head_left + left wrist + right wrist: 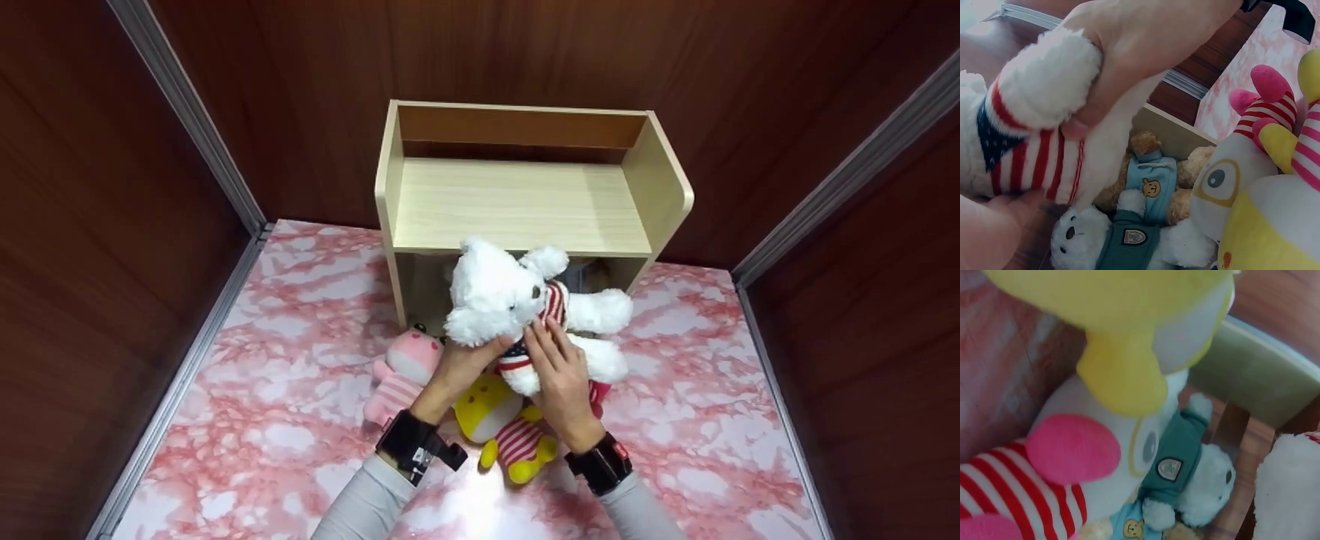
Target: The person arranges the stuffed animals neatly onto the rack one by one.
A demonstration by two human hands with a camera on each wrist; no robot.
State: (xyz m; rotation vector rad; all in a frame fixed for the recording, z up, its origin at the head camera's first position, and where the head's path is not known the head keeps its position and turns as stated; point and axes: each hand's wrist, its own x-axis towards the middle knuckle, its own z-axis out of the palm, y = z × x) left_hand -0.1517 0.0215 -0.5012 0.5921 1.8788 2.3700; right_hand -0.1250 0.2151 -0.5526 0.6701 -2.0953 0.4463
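Note:
A white plush teddy bear (487, 289) in a flag-patterned sweater lies sideways between my hands, raised before the shelf's lower opening. My left hand (465, 369) grips it near the neck from the left. Across the sweater lie the fingers of my right hand (561, 379); in the left wrist view its thumb hooks under the bear's arm (1044, 79). A yellow plush toy (487, 409) in pink stripes sits below the hands. Beside it is a pink plush toy (409, 360). Another toy in a red-striped top (1022, 489) is mostly hidden in the head view.
The wooden shelf (517, 206) stands against the back panel. In its lower compartment are a white plush bear in a green sweater (1129, 242) and a brown bear in blue clothes (1151, 180). Dark side panels (885, 300) flank the pink marbled surface (285, 375).

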